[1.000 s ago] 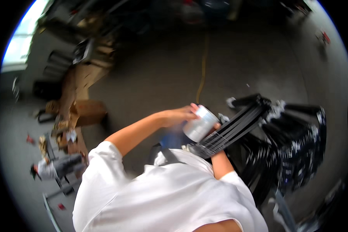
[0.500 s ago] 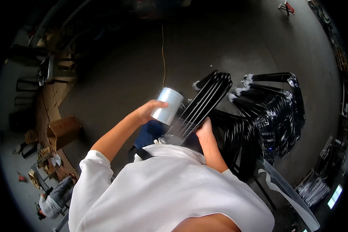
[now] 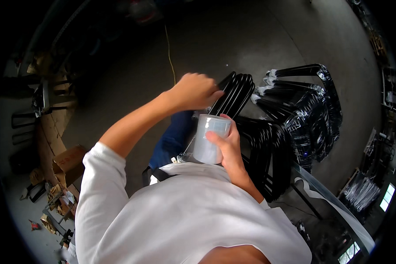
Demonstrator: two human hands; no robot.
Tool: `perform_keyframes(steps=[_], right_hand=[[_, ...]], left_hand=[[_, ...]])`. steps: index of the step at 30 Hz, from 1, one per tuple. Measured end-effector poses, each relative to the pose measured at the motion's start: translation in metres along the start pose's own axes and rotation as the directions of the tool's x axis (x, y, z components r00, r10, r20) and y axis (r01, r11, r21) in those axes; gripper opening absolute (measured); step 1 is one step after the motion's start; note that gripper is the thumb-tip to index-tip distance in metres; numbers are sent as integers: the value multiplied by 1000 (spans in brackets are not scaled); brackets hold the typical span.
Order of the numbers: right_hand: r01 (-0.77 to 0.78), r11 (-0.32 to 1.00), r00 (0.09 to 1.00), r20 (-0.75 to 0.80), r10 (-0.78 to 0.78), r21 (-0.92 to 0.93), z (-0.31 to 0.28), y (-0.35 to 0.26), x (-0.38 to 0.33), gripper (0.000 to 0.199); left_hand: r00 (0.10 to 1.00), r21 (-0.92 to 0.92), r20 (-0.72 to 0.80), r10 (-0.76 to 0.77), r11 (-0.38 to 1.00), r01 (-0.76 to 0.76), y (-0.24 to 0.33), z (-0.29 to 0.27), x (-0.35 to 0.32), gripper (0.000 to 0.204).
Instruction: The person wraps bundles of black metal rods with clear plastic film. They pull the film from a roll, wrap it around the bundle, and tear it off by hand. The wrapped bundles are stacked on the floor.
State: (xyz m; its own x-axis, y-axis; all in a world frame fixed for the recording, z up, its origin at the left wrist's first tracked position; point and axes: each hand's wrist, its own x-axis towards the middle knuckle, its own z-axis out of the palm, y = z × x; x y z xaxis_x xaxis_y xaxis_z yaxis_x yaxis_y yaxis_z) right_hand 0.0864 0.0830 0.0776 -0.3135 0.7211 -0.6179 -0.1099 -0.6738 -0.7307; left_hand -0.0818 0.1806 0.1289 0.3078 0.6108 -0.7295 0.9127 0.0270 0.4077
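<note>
Just before the white-shirted torso [image 3: 185, 209], the right hand [image 3: 230, 147] grips a whitish, translucent cylindrical roll of plastic film [image 3: 205, 143], fingers wrapped around its side. Beyond it and to the left, the left hand [image 3: 194, 91] hovers near a bundle of black tubular metal frames [image 3: 236, 93], fingers curled; whether they pinch anything, I cannot tell.
</note>
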Motion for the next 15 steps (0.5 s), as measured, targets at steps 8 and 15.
perform_keyframes(steps=[8,15], right_hand=[[141,986,983,-108,-150,-88,-47,-14,4,79],[-74,991,964,-245,99,111,-68,112,80,56]], left_hand=[[219,410,-273,937,319,-854,-24,36,134,24],[264,386,-333,905,386,-838,-53,34,115,27]])
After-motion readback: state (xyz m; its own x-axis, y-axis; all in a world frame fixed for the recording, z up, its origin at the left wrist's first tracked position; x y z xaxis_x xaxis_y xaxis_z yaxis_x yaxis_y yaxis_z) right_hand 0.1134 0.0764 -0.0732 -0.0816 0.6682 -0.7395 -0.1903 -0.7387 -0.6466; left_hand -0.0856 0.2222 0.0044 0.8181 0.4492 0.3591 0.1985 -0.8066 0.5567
